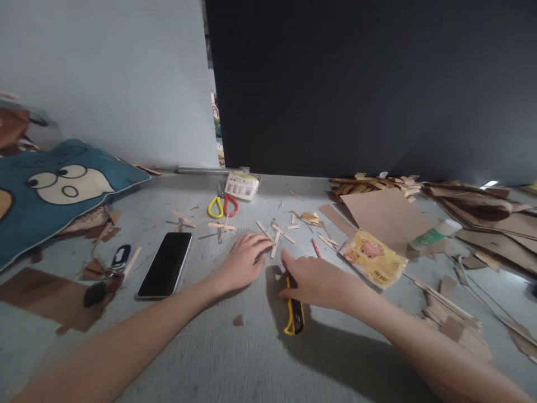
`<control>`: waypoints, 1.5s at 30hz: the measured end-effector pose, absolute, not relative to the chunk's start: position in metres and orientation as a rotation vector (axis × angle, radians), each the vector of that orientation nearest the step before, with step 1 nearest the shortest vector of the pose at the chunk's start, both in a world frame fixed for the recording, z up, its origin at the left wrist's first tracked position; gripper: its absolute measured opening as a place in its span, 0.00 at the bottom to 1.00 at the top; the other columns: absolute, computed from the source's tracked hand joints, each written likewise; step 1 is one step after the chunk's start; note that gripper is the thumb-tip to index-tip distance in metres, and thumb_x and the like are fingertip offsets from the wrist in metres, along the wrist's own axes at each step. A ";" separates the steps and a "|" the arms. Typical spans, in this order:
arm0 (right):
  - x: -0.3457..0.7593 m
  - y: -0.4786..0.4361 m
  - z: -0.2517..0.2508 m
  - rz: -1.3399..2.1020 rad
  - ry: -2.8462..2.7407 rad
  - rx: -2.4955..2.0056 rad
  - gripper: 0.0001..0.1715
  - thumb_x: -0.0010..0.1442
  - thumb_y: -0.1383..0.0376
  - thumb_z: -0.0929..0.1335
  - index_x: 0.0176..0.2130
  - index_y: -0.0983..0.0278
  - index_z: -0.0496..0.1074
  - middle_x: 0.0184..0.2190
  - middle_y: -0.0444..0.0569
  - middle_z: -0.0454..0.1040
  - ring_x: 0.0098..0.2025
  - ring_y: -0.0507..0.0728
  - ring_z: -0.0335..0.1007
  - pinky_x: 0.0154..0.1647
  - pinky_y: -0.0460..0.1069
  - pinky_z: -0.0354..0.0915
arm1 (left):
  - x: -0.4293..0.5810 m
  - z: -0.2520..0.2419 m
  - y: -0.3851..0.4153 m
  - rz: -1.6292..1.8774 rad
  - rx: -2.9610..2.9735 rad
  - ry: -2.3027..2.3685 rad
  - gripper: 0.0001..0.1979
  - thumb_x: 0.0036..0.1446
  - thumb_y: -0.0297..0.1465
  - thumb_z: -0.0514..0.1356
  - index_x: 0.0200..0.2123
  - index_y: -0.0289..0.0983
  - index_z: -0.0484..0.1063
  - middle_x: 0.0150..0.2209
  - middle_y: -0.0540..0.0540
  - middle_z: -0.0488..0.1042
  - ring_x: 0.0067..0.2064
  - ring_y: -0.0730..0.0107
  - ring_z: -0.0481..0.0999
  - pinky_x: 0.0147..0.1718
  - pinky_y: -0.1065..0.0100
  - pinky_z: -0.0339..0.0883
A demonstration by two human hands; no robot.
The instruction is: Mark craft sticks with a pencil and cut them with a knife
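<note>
My right hand (312, 281) is closed around a yellow and black utility knife (295, 316), whose body sticks out below the palm and rests on the grey floor. My left hand (243, 262) lies flat on the floor just to the left, fingers stretched toward a wooden craft stick (275, 244). Several more craft sticks (282, 232) lie scattered just beyond both hands. A small red pen-like item (315, 248) lies right of the sticks.
A black phone (165, 264) and keys (108, 277) lie to the left. Scissors (222, 206) with yellow and red handles sit further back. A yellow printed packet (372, 257), cardboard sheets (386, 215) and scraps fill the right. A blue cushion (54, 190) lies far left.
</note>
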State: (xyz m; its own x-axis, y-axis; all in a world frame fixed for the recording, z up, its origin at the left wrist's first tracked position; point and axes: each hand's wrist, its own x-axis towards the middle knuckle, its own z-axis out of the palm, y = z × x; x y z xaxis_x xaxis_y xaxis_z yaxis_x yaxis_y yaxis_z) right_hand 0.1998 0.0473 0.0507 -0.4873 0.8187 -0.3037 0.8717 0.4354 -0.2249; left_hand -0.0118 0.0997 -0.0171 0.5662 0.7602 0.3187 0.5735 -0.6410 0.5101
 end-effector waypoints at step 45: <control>0.169 0.097 0.037 -3.473 1.708 2.187 0.28 0.59 0.57 0.73 0.23 0.59 0.52 0.15 0.32 0.47 0.15 0.45 0.36 0.14 0.42 0.39 | 0.016 -0.011 0.056 0.577 2.119 1.241 0.35 0.50 0.37 0.75 0.60 0.41 0.69 0.65 0.37 0.71 0.66 0.43 0.72 0.65 0.45 0.67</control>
State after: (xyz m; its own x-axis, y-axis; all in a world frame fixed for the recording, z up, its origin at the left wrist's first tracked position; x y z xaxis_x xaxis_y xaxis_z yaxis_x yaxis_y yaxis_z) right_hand 0.1690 0.0967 0.0366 0.0421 0.9925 -0.1151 -0.5149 -0.0772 -0.8538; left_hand 0.0165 0.0556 -0.0105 0.4660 0.8825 0.0628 0.6171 -0.3751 0.6918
